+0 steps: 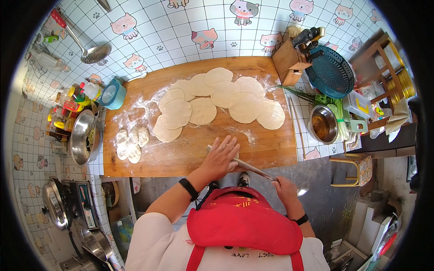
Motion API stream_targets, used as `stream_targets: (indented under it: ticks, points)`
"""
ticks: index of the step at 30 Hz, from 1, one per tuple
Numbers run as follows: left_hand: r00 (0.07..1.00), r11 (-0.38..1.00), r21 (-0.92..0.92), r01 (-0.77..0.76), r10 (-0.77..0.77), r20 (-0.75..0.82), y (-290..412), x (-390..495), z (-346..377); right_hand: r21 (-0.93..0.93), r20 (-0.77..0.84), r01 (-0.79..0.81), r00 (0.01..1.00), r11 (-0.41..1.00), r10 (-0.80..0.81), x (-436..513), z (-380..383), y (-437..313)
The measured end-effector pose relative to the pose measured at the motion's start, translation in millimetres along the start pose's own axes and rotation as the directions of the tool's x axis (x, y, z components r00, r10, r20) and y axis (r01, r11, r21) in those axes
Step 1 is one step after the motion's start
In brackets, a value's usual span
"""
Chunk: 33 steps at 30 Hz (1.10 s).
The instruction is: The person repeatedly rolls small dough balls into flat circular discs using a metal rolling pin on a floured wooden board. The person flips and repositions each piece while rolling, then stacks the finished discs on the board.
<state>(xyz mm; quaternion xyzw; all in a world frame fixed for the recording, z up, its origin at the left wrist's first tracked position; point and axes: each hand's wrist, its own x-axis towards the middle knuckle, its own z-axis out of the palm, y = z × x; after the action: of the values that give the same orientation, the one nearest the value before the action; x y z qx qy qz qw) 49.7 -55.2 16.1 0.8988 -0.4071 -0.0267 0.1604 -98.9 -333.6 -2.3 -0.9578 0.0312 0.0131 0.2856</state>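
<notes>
My left hand point(220, 154) lies palm down, fingers extended, across a slim rolling pin point(252, 167). A bit of pale dough point(233, 164) shows beneath that palm; most of it is hidden. Gripping the pin's near right end, my right hand point(286, 189) is just off the front edge of the wooden board point(190, 152). Several thin dough rounds point(245, 107) overlap in an arc across the board's back and middle. At its left lie several small floured dough pieces point(132, 144), with loose flour point(134, 113) behind them.
Left of the board stand a metal basin point(81, 145), a blue tub point(113, 95) and sauce bottles. On the right are a knife block point(291, 61), a dark green colander point(330, 73), a steel bowl point(323, 124), chopsticks point(297, 127) and leafy greens. A stool point(352, 171) stands beyond.
</notes>
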Motion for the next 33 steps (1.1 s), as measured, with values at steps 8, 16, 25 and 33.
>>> stream_targets:
  ticks: [8, 16, 25, 33]
  points:
    - [0.977, 0.989, 0.094, 0.112, -0.092, -0.195, -27, 77, 19, -0.090, 0.002, -0.188, 0.982, 0.978, 0.189, 31, -12, -4]
    - [0.888, 0.985, -0.160, 0.069, -0.133, -0.440, -26, 24, 4, 0.087, -0.104, -0.130, 0.985, 0.988, 0.139, 16, -5, 7]
    - [0.998, 0.991, -0.122, 0.059, -0.055, 0.040, 8, -33, 20, 0.181, -0.062, -0.145, 0.985, 0.973, 0.158, 6, 0, 5]
    - [0.908, 0.978, -0.149, 0.146, -0.192, -0.372, -12, -23, -16, 0.021, 0.043, -0.015, 0.999, 1.000, 0.014, 18, -6, -1]
